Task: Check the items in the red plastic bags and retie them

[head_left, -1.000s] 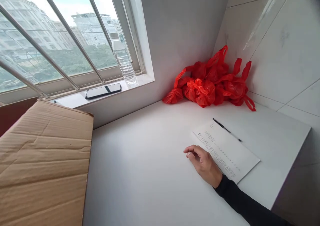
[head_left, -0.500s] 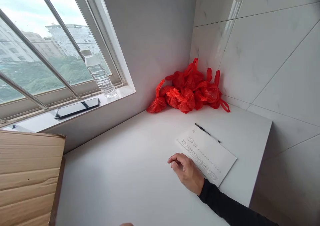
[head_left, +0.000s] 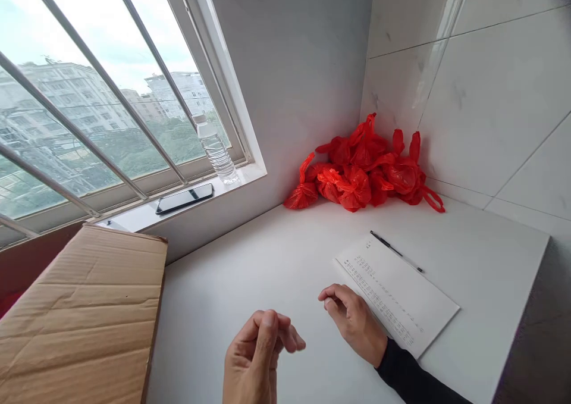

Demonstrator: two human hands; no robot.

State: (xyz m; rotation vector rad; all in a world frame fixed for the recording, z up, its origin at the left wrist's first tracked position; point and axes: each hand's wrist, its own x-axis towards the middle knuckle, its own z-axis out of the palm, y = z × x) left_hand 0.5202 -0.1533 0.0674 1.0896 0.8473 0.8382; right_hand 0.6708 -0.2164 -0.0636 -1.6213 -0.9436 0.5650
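Observation:
My left hand (head_left: 265, 353) is raised above the near part of the white table (head_left: 232, 273), its thumb pressed to the index finger and the others loosely curled. No object shows in that pinch. Beside it, my right hand (head_left: 354, 320) rests on the tabletop at the left edge of a sheet of paper (head_left: 397, 297) with rows of small writing. Its fingers are curled in toward the thumb, and nothing shows between them. A black pen (head_left: 396, 251) lies along the paper's far edge, apart from both hands.
Several knotted red plastic bags (head_left: 352, 178) are piled in the far corner against the walls. A cardboard box (head_left: 84, 309) stands at the left. On the windowsill are a phone (head_left: 185, 199) and a water bottle (head_left: 216, 151). The table's edge (head_left: 526, 309) runs down the right.
My left hand has risen from the bottom edge into full view, pinched. My right hand keeps its pose by the paper. The view has turned left, showing more of the box.

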